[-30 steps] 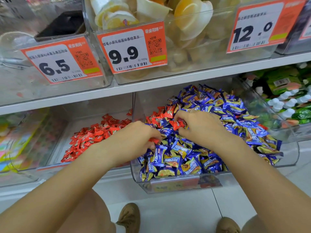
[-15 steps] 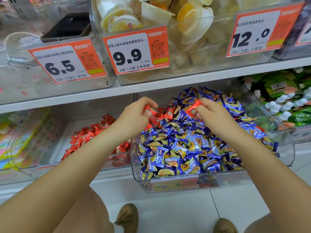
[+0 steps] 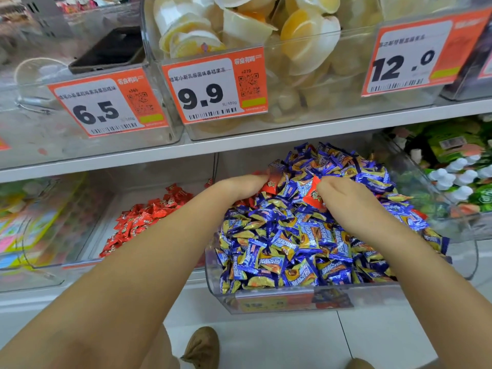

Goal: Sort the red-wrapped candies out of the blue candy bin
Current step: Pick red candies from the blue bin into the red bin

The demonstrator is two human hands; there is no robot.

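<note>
- A red candy (image 3: 314, 196) sat on top of the blue heap, toward the back of the clear bin (image 3: 266, 302); its long axis ran up and down the picture, one tip pointing toward the shelf above.
- The right hand (image 3: 346, 198) had that candy pinched between curled fingertips and thumb.
- The left hand (image 3: 239, 186) lay over the heap's back left part, fingers curled onto another red candy (image 3: 272, 185) whose wrapper showed at the fingertips; how firmly it was held could not be told.
- The blue candies (image 3: 292, 249) were piled high, spilling toward the right wall.
- In the bin to the left lay a loose pile of red candies (image 3: 143, 219).
- A white shelf (image 3: 239, 147) ran above, carrying clear bins of jelly cups (image 3: 239, 30) with orange price tags (image 3: 213, 89) reading 6.5, 9.9 and 12.0.
- Below were pale floor tiles (image 3: 266, 342) and a brown shoe (image 3: 201, 347).
</note>
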